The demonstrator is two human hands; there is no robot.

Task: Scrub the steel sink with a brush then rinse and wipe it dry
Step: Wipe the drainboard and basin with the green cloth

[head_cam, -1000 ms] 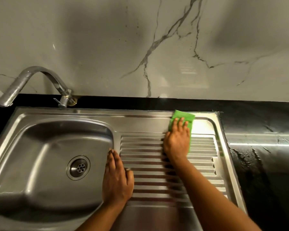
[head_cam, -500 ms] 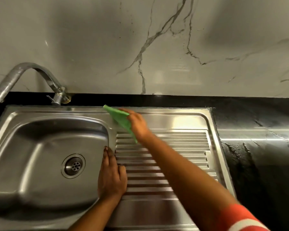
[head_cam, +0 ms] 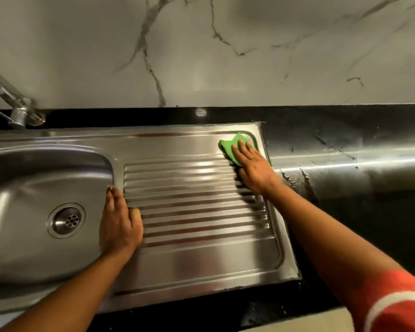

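The steel sink (head_cam: 187,140) spans the view, with its basin (head_cam: 22,188) and round drain (head_cam: 66,220) at the left and a ribbed drainboard (head_cam: 197,200) at the right. My right hand (head_cam: 253,167) presses a green cloth (head_cam: 230,148) flat against the drainboard's far right corner, fingers straight on top of it. My left hand (head_cam: 119,224) rests flat on the strip between basin and drainboard, fingers together and pointing away from me. No brush is in view.
A steel tap (head_cam: 10,101) stands at the back left, its spout cut off by the frame edge. Black stone counter (head_cam: 357,176) runs to the right of the sink and looks wet and streaked. A white marble wall (head_cam: 201,49) rises behind.
My right hand swept the green cloth from the drainboard's back left near the basin across to its far right corner. The left hand stayed put. The view shifted to the right.
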